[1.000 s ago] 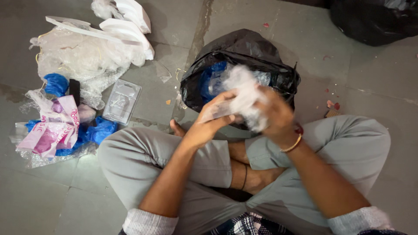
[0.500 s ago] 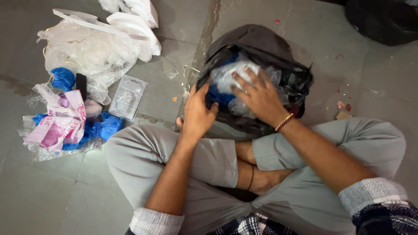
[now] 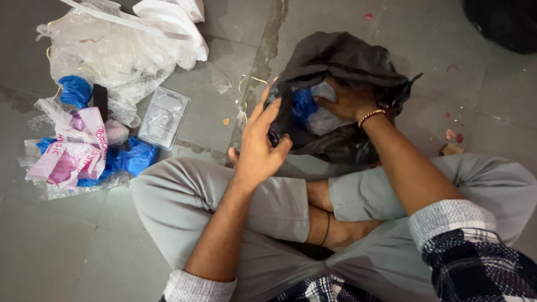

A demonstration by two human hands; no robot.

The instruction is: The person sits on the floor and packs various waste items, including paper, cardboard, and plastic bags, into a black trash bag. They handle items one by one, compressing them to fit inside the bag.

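Already the crumpled black plastic bag [image 3: 341, 61] on the floor ahead holds blue and clear wrappings; the right hand [image 3: 344, 100] is sunk inside pressing them, its fingers' grip hidden. The left hand [image 3: 260, 140], fingers spread, steadies the bag's near-left rim. Clear bubble wrap [image 3: 106, 61], a clear blister tray [image 3: 162, 118] and pink-and-white wrappers [image 3: 72, 154] lie loose far left.

Left hand [image 3: 258, 146] fingers spread; right hand [image 3: 348, 103] reaching forward, curled.

Floor [image 3: 224, 33] is grey stone tile, dull and scuffed, with a dark stained joint [image 3: 267, 39] running up from centre. I see small red and tan scraps [image 3: 452, 140] scattered at right. Light is dim and cool, brightest at upper left. No walls, furniture or windows fall within my view.
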